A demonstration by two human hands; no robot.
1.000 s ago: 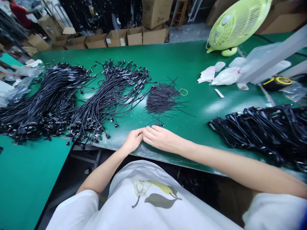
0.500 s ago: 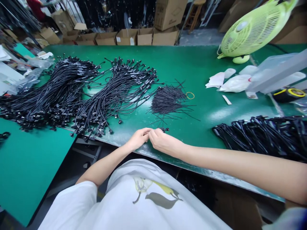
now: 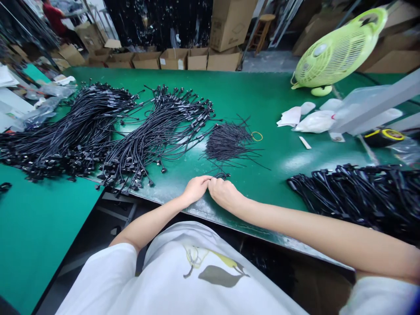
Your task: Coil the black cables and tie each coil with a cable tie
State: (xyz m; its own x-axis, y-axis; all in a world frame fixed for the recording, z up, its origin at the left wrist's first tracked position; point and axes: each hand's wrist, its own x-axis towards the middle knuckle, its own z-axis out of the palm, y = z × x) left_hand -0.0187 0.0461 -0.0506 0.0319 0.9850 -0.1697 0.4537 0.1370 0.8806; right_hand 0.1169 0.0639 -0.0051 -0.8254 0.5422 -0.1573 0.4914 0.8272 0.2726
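Note:
My left hand (image 3: 196,189) and my right hand (image 3: 223,192) meet fingertip to fingertip near the front edge of the green table (image 3: 249,94). Between them they pinch a small coiled black cable (image 3: 222,176), of which only a bit shows past my right fingers. Just beyond lies a fan-shaped heap of thin black ties (image 3: 229,141) with a yellow rubber band (image 3: 257,136) beside it. Two big piles of black cables lie to the left: the nearer pile (image 3: 157,127) and the farther pile (image 3: 72,131). Another pile of bundled cables (image 3: 361,194) sits to the right.
A lime-green fan (image 3: 337,50) stands at the back right, with white plastic bags (image 3: 315,120) and a yellow-black tape roll (image 3: 382,136) near it. Cardboard boxes (image 3: 183,59) line the floor behind the table. A second green table (image 3: 36,223) adjoins on the left. A person in red (image 3: 54,17) works far back left.
My hands stayed together on the small cable, my right fingers curling tighter over it. The camera tilted slightly, shifting the scene downward in view.

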